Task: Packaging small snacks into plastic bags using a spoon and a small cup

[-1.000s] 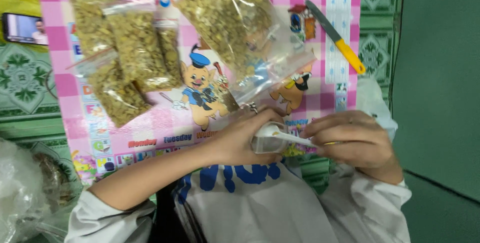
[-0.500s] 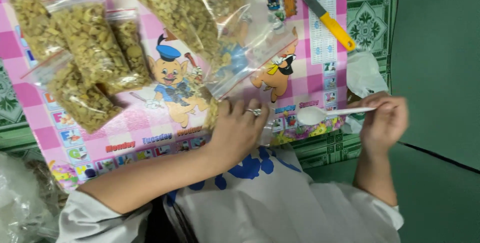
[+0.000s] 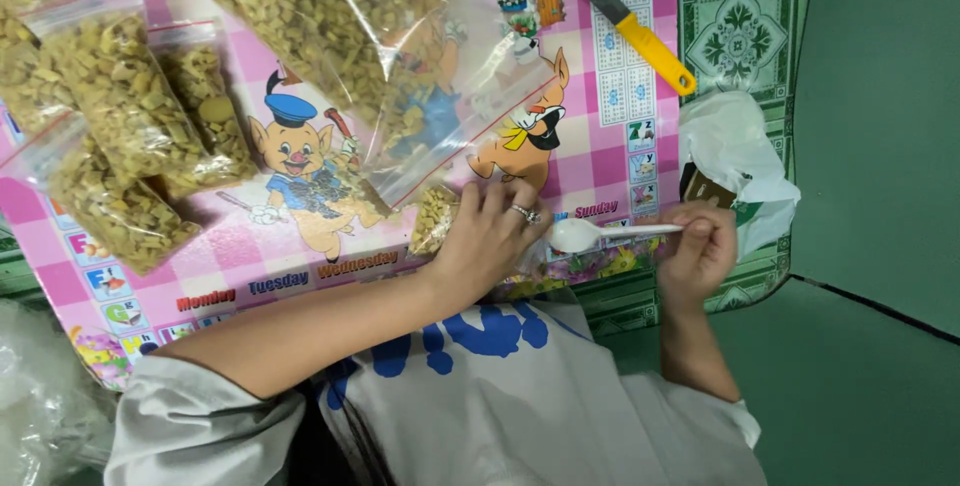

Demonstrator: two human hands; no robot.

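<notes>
**Spoon poised beside a small bag of dried pieces**

Head view: at centre, the left hand presses down on a small clear bag of yellowish pieces. The right hand pinches a white plastic spoon, bowl empty. If the bag slips, pieces could spill across the pink mat. Filled bags crowd the upper left; a yellow-handled knife lies upper right.
</notes>
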